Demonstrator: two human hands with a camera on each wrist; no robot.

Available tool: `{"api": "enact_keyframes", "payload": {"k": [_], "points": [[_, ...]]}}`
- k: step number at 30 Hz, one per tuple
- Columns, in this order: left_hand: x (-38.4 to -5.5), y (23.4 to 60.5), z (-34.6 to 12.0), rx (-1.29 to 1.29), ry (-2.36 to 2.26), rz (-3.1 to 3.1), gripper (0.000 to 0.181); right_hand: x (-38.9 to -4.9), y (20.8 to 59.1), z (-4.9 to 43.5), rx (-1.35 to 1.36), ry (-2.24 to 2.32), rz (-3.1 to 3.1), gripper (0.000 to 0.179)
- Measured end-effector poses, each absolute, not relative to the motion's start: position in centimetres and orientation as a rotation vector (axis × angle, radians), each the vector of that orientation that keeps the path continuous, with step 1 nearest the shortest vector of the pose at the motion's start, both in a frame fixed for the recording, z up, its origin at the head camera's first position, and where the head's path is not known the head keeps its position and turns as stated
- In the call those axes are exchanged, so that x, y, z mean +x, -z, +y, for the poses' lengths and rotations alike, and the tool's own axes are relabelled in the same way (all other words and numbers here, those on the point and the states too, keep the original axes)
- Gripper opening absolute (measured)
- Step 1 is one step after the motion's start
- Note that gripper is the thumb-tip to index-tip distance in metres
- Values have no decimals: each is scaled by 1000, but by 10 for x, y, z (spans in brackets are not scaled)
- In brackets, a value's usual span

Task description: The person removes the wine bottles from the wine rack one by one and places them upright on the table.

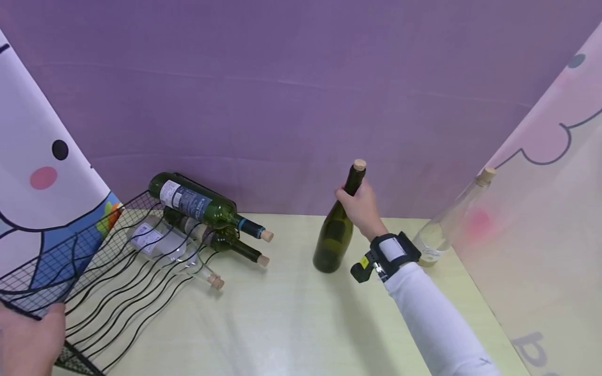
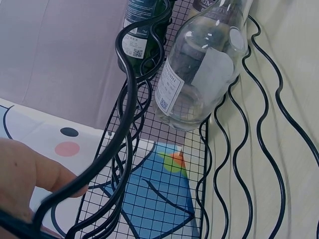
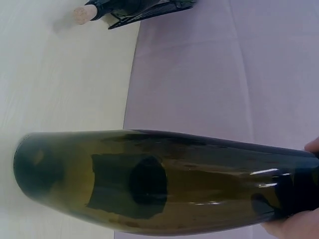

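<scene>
Right hand point(image 1: 362, 206): is grasping the green bottle point(image 1: 331, 240) by its neck, right of centre.
Left hand point(image 1: 35, 334): is gripping the wire rack point(image 1: 113, 277), near left.
Top bottle point(image 1: 199, 205): is lying far left, perhaps risking rolling if jolted.

"What's behind the pale bench point(image 1: 277, 324)?"
"A creased purple backdrop point(image 1: 291, 109), across the top of the frame."
"And the sides?"
"Left, a cartoon panel point(image 1: 33, 115) with a pink cheek point(image 1: 44, 178); right, a pinkish panel point(image 1: 555, 219) with curved outlines point(image 1: 570, 141)."
"Light?"
"Soft, faint shadows point(image 1: 362, 318) bottom centre."
</scene>
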State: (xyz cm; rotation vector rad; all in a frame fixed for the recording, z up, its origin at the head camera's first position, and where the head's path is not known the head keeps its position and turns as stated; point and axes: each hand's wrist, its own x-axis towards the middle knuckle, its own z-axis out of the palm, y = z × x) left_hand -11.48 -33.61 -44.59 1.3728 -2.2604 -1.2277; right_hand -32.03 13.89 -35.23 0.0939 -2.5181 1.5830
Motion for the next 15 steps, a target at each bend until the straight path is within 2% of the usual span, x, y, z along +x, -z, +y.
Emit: {"api": "enact_keyframes", "payload": {"k": [15], "points": [[-115, 448, -337, 1383, 1230, -2268, 84, -319, 354, 145, 68, -1541, -2519, 26]]}}
